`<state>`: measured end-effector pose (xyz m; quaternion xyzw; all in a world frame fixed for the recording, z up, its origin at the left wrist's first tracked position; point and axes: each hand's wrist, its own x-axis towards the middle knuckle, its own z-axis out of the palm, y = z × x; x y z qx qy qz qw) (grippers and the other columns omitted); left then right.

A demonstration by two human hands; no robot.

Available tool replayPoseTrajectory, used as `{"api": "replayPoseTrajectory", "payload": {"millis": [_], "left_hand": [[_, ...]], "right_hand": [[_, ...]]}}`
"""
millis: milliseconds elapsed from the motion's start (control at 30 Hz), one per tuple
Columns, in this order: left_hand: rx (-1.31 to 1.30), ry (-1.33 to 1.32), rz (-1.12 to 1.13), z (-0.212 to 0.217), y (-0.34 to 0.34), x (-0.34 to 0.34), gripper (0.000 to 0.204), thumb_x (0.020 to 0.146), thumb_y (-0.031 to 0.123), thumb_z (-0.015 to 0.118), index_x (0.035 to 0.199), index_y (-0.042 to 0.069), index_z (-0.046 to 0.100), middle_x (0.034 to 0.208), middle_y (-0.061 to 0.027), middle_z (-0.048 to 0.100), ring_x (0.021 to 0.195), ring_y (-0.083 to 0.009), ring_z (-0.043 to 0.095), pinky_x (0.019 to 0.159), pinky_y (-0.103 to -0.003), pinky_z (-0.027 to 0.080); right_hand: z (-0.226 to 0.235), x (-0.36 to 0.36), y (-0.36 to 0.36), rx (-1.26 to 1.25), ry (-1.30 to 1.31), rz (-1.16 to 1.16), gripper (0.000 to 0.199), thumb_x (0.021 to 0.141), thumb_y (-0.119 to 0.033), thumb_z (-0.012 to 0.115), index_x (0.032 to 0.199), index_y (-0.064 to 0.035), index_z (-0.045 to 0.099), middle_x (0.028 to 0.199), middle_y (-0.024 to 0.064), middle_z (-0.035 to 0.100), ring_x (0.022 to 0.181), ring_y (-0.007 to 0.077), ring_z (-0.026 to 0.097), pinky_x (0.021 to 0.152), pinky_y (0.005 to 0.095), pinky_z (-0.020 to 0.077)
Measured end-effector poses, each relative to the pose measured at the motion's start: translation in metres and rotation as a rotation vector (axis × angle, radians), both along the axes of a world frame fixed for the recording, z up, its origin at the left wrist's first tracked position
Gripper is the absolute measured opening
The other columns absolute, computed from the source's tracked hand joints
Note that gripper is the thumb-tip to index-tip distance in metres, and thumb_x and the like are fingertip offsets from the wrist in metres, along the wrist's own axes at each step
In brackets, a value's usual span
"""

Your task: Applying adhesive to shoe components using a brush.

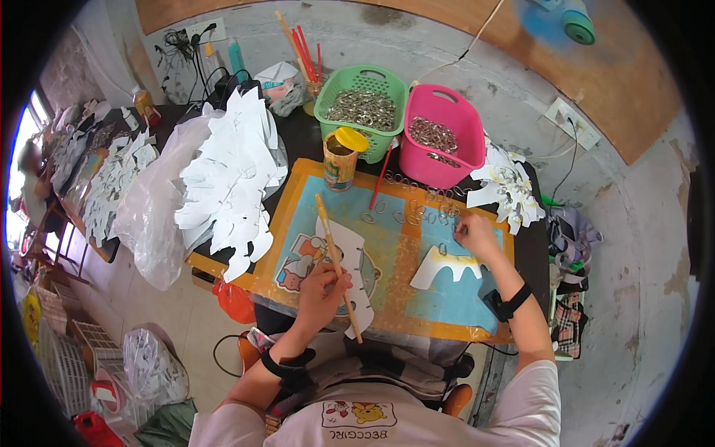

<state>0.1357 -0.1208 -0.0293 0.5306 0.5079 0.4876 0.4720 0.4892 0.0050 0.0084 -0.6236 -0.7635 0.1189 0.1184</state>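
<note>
My left hand (322, 292) grips a wooden-handled paintbrush (337, 262) that slants up and away over a white cut-out paper shape (356, 257) lying on a blue and orange mat (395, 253). My right hand (475, 235) reaches to the far right part of the mat, fingertips pinched among small metal rings (417, 211) scattered there. Whether it holds a ring I cannot tell. Just below that hand lies another white cut-out (445, 268) with a yellow-brushed edge. An open glue can (339, 162) with a yellow lid stands at the mat's far edge.
A green basket (362, 100) and a pink basket (439, 138) full of metal rings stand behind the mat. A tall pile of white cut-outs (227, 182) and a plastic bag (153, 208) sit left. More cut-outs (510, 190) lie right. A blue fan (558, 18) is above.
</note>
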Motion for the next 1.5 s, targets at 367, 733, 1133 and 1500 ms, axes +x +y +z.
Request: {"api": "replayPoseTrajectory", "payload": {"millis": [367,733,1133,1500], "left_hand": [[0.01,0.029,-0.01,0.004,0.0,0.003,0.021,0.093,0.01,0.062,0.082,-0.007,0.068,0.097,-0.0075,0.06,0.085,-0.0156,0.059,0.07,-0.027,0.048],[0.018,0.035,-0.03,0.002,0.0,0.002,0.022,0.093,0.011,0.062,0.081,-0.006,0.067,0.098,-0.007,0.06,0.083,-0.0149,0.058,0.069,-0.027,0.048],[0.033,0.031,-0.016,0.004,-0.001,0.001,0.021,0.092,0.011,0.063,0.081,-0.006,0.068,0.097,-0.0068,0.06,0.082,-0.0149,0.058,0.069,-0.027,0.048],[0.024,0.037,0.013,0.003,-0.002,0.002,0.021,0.093,0.011,0.063,0.081,-0.006,0.067,0.098,-0.0071,0.06,0.081,-0.0149,0.058,0.068,-0.027,0.048]], "right_hand": [[0.029,-0.008,-0.03,-0.275,-0.045,-0.085,0.015,0.065,-0.014,0.077,0.071,-0.0012,0.072,0.073,0.0184,0.069,0.07,0.0337,0.068,0.069,0.0399,0.0542],[0.031,-0.007,-0.02,-0.09,-0.017,-0.064,0.009,0.07,-0.01,0.073,0.074,-0.0032,0.07,0.074,0.016,0.068,0.075,0.0342,0.068,0.069,0.0417,0.0527],[0.008,-0.019,0.029,0.044,-0.011,0.056,0.018,0.069,-0.009,0.075,0.085,-0.0055,0.069,0.085,0.0136,0.067,0.081,0.033,0.066,0.069,0.042,0.0515],[0.001,-0.068,0.031,-0.002,0.026,0.31,0.011,0.073,-0.01,0.073,0.083,-0.0084,0.07,0.081,0.012,0.065,0.078,0.0328,0.065,0.067,0.0437,0.0512]]}}
